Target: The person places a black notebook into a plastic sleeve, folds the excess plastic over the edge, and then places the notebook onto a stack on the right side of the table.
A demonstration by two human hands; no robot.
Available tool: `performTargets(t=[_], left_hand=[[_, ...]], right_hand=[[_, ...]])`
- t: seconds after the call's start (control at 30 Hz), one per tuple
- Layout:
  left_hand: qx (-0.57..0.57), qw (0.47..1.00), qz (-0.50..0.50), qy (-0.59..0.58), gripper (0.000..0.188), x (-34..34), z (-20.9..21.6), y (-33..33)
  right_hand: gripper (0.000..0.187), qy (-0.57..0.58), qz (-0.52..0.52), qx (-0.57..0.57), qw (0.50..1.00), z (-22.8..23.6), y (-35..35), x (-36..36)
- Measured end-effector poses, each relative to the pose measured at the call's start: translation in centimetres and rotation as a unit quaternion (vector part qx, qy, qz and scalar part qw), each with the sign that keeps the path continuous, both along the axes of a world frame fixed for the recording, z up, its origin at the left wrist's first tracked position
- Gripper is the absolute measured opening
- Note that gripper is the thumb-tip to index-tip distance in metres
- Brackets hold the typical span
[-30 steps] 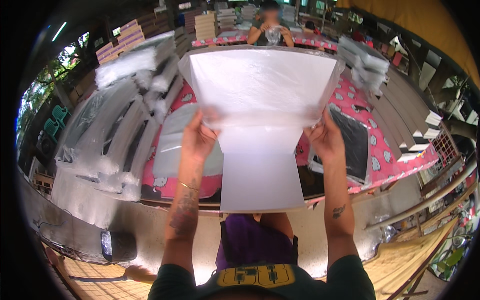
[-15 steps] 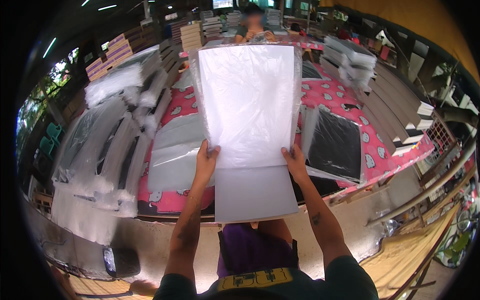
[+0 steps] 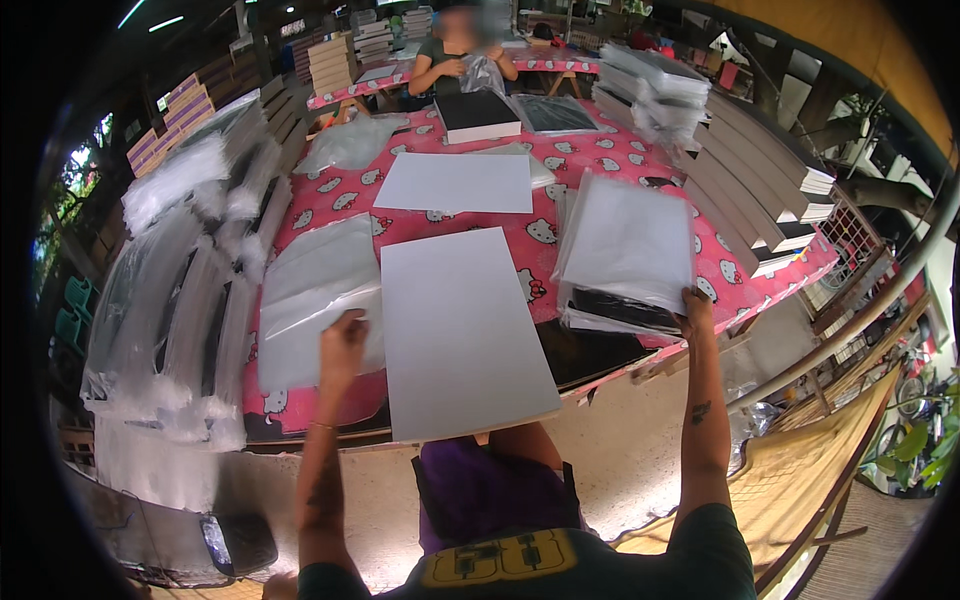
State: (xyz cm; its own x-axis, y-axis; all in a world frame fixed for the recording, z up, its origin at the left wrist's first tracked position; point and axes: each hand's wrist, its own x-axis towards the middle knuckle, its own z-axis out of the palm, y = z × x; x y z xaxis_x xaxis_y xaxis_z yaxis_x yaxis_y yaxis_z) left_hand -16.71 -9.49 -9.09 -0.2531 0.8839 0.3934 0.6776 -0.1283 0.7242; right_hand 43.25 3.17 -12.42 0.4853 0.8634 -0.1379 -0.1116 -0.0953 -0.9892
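Note:
At the near right of the table, my right hand [image 3: 697, 312] is closed on the lower right corner of a plastic-wrapped white sheet [image 3: 630, 235]. That sheet lies over a stack with black covers showing below it. My left hand [image 3: 343, 347], slightly blurred, is over the right side of a pile of clear plastic bags [image 3: 312, 290]. Its fingers are curled together, and whatever may be between them is too small to make out. Between my hands, a stack of plain white sheets [image 3: 460, 320] stands at the table's front edge.
Another white sheet [image 3: 455, 182] lies mid-table on the pink patterned cloth [image 3: 340, 200]. Behind it is a thick black-covered book [image 3: 478, 115]. Wrapped stacks [image 3: 170, 310] rise at left, thick books [image 3: 760, 190] at right. Across the table, a person [image 3: 460, 65] handles clear plastic.
The wrapped sheet, held up in both hands before, is now down on the right stack in my right hand. My left hand has let go and moved left to the plastic bags.

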Motion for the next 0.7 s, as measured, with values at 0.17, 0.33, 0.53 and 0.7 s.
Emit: performTargets(t=[0.17,0.33,0.53,0.7], left_hand=[[-0.093,0.975,0.007,0.202,0.015,-9.1,-1.3,-3.1],[-0.049,0.989,0.06,0.123,0.009,-11.0,-2.3,-4.1],[0.005,0.989,-0.039,0.141,0.004,-12.8,-3.8,-2.7],[0.1,0.994,0.046,0.02,0.017,-5.9,3.7,-2.7]], right_hand=[[0.036,-0.238,-0.042,-0.014,0.97,-1.9,-0.1,3.3],[0.044,-0.383,-0.05,0.193,0.902,2.7,-3.8,-8.2],[0.035,-0.131,0.395,0.21,0.885,7.3,-11.0,-27.0],[0.039,0.202,0.628,0.009,0.751,6.1,-14.1,-36.1]])
